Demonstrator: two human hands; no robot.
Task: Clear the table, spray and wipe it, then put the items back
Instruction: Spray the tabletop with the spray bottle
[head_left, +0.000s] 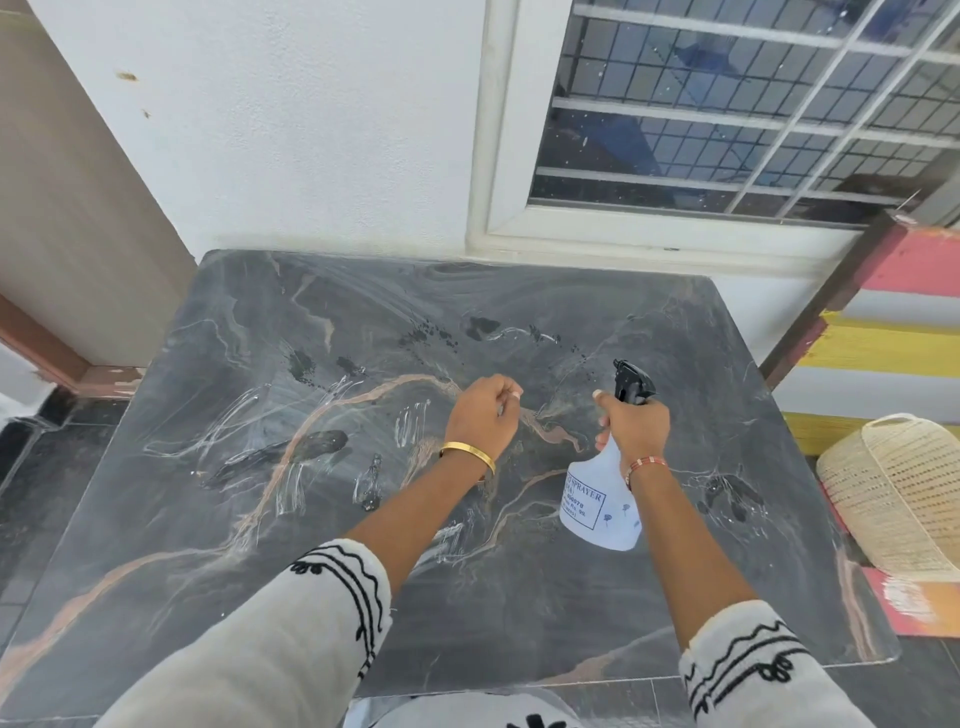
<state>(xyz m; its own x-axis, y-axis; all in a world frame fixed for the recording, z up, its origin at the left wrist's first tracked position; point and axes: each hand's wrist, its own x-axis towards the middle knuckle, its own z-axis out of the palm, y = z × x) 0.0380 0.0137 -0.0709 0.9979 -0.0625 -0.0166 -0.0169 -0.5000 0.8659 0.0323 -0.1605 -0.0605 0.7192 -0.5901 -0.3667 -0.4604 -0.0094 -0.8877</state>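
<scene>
Spraying the worktop (519, 597)

Our right hand (636, 421) grips the spray bottle (602, 506) upright, nozzle facing the far edge; left hand (483, 413) curled, empty.

My left hand (485, 410) hovers over the table (208, 545) centre; my right hand (636, 421), beside it, holds the spray bottle (597, 512). A basket (898, 493) lies right of the table.

Woven basket (904, 493) beside striped steps (883, 332), barred window (727, 104) behind
</scene>
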